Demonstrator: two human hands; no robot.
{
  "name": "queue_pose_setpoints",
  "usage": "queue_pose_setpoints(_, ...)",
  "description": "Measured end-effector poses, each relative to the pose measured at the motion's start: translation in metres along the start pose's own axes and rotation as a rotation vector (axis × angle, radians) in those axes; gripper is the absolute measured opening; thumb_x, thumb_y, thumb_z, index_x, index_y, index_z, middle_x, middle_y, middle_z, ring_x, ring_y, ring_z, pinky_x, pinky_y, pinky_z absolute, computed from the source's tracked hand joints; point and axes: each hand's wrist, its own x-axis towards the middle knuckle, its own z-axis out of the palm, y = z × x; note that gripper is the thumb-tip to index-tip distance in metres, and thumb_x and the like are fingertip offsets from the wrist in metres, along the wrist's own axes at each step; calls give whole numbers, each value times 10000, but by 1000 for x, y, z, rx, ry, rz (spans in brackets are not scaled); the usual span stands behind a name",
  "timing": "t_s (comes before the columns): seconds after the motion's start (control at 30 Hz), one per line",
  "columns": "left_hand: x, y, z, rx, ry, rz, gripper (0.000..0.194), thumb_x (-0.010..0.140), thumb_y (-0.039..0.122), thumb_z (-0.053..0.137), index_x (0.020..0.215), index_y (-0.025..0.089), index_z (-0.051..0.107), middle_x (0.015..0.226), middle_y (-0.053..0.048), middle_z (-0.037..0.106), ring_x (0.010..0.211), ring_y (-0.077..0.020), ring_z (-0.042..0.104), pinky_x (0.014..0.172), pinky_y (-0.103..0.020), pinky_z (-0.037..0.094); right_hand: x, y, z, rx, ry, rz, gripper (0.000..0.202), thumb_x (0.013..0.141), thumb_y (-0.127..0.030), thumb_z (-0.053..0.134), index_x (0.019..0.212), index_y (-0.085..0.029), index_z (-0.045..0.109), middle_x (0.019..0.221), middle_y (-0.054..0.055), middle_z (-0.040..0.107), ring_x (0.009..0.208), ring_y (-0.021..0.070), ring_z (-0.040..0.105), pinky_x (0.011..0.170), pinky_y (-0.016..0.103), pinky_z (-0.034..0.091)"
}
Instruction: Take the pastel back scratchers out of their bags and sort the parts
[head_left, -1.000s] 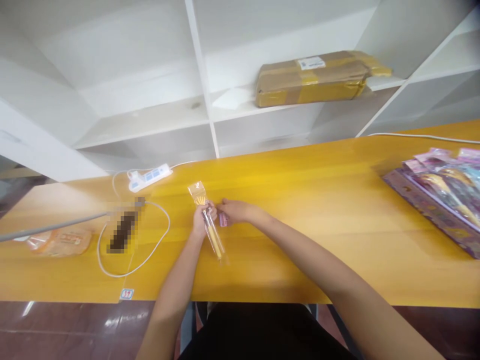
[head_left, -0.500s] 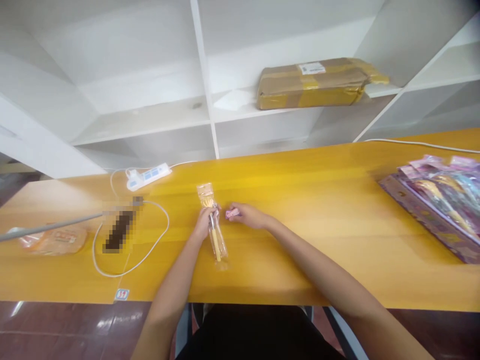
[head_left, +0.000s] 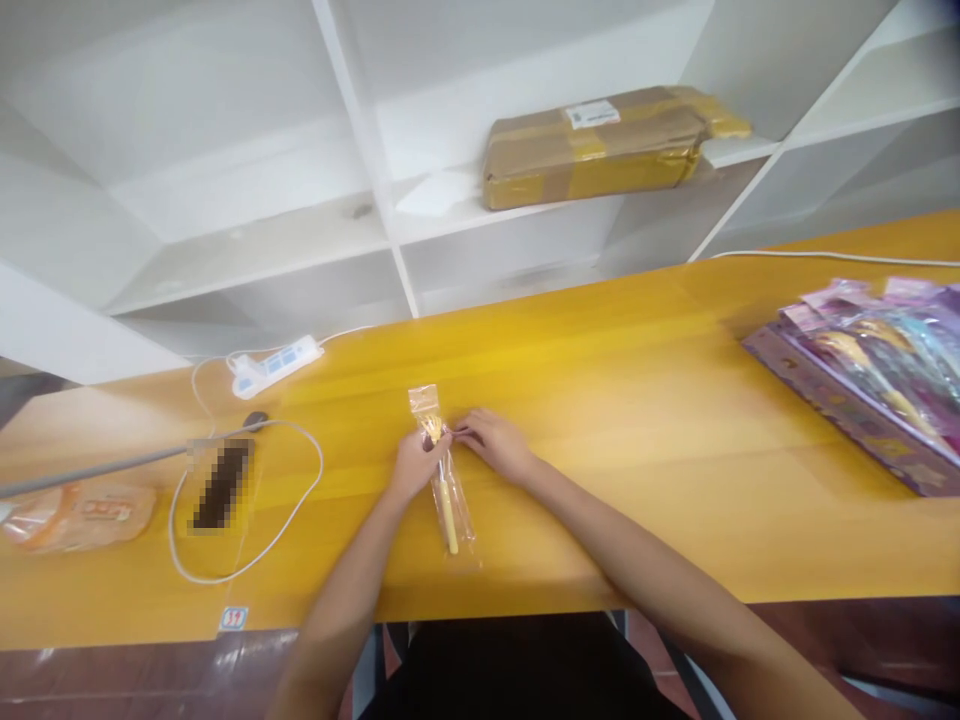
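Note:
A yellow back scratcher (head_left: 448, 510) with a hand-shaped head and a metal shaft lies in a clear plastic bag (head_left: 424, 400) on the table in front of me. My left hand (head_left: 418, 466) is closed over it just below the head, and its fingers partly hide the shaft. Close by on the right, my right hand (head_left: 496, 446) pinches a small pink card (head_left: 462, 432), seen almost edge-on. The card's near end reaches the left fingertips; whether they grip it too is unclear.
At right, bagged items (head_left: 877, 350) lie on a purple patterned box (head_left: 832, 410). A power strip (head_left: 276, 367), a looped white cable (head_left: 321, 470) and an orange plastic package (head_left: 105, 515) are at left. A taped carton (head_left: 592, 150) rests on the shelf behind.
My right hand has brought the pink card against the left fingertips, closing the gap between the hands. The view has tilted and shifted slightly.

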Motion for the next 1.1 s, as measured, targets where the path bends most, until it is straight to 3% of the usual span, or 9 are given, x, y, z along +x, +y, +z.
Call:
queue_pose_setpoints(0.13, 0, -2, -3, 123, 12, -7, 299, 867, 469, 733, 914, 177, 777, 805, -40, 745, 746, -236, 671, 707, -314, 479, -5, 2, 3, -70, -40, 59, 272, 1114, -279, 496, 1353, -215, 607, 1166, 107, 725, 1042, 224, 691, 894, 371, 558)
queue_pose_setpoints(0.23, 2, -1, -4, 175, 18, -10, 296, 882, 476, 709, 883, 187, 771, 803, -43, 749, 762, -243, 688, 727, -321, 493, -6, 3, 2, -144, -63, 14, 353, 1128, -251, 441, 1470, -239, 531, 1199, 102, 705, 1050, 221, 670, 906, 363, 546)
queue_pose_setpoints(0.4, 2, 1, -4, 219, 14, -11, 321, 898, 500, 689, 808, 197, 742, 765, -38, 733, 792, -246, 693, 755, -320, 512, -4, -2, -5, -334, -46, -64, 196, 1101, -253, 508, 1180, -216, 684, 1076, 109, 695, 1006, 258, 596, 893, 394, 493)
queue_pose_setpoints(0.5, 1, 2, -4, 231, 11, -13, 349, 904, 522, 683, 782, 197, 727, 756, -40, 730, 810, -249, 694, 746, -313, 517, -3, -4, -6, -358, 5, -42, 214, 1098, -259, 509, 1074, -202, 714, 1043, 123, 689, 975, 265, 578, 877, 409, 488)
queue_pose_setpoints(0.7, 1, 4, -4, 230, 0, -10, 380, 918, 555, 654, 880, 194, 764, 856, -57, 773, 839, -251, 712, 790, -327, 529, -5, 2, -2, -43, 20, -15, 311, 1130, -285, 437, 1214, -231, 732, 1112, 90, 682, 1003, 207, 655, 897, 354, 563)
queue_pose_setpoints(0.83, 0, 4, -5, 211, -13, -10, 433, 936, 592, 624, 986, 195, 789, 911, -66, 791, 865, -257, 718, 824, -339, 527, -6, 6, -3, -155, 39, -20, 327, 1109, -291, 479, 1297, -251, 744, 1109, 118, 704, 1021, 256, 656, 929, 426, 570)
queue_pose_setpoints(1.0, -1, 6, -5, 174, -64, -16, 494, 914, 664, 643, 836, 195, 777, 831, -57, 764, 808, -254, 684, 756, -322, 504, -6, 7, -4, -100, -17, -77, 354, 1114, -297, 461, 1359, -255, 713, 1147, 123, 734, 1034, 257, 677, 941, 447, 584)
queue_pose_setpoints(1.1, -1, 5, -6, 109, -89, -20, 526, 875, 704, 691, 799, 188, 759, 796, -46, 739, 774, -239, 659, 727, -307, 489, -6, 6, -6, -47, -25, -70, 318, 1119, -294, 451, 1221, -243, 748, 1091, 107, 741, 1009, 245, 692, 921, 432, 594)
